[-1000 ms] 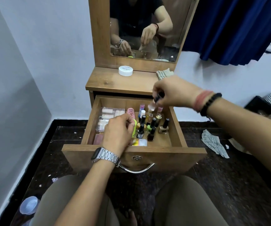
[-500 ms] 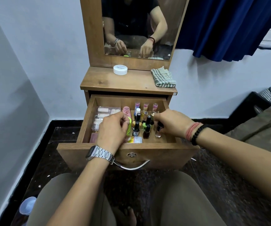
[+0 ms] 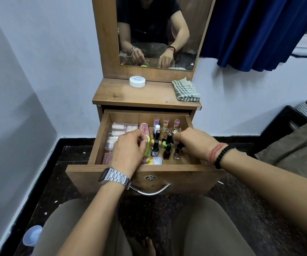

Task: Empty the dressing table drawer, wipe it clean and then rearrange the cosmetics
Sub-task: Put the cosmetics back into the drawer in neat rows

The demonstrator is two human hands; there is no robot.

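The wooden drawer (image 3: 97, 143) stands pulled out, full of cosmetics. Several nail polish bottles (image 3: 155, 146) stand upright in its middle, with three pink tubes (image 3: 166, 122) along the back wall. A clear plastic box (image 3: 119, 130) of pale items lies at the left. My left hand (image 3: 128, 150) is inside the drawer, fingers curled on a lime-green item (image 3: 147, 145) beside a pink tube (image 3: 145, 129). My right hand (image 3: 193, 143) reaches in from the right, fingers closed on the black cap of a brown bottle (image 3: 177, 153).
On the dressing table top (image 3: 134, 95) sit a white round jar (image 3: 137, 81) and a folded checked cloth (image 3: 186, 90). The mirror (image 3: 156, 30) rises behind. A blue curtain (image 3: 259, 30) hangs at right. A small blue cup (image 3: 32, 235) lies on the dark floor at left.
My right hand came down from above the drawer with a bottle and now rests among the bottles inside. My left hand stayed in place.
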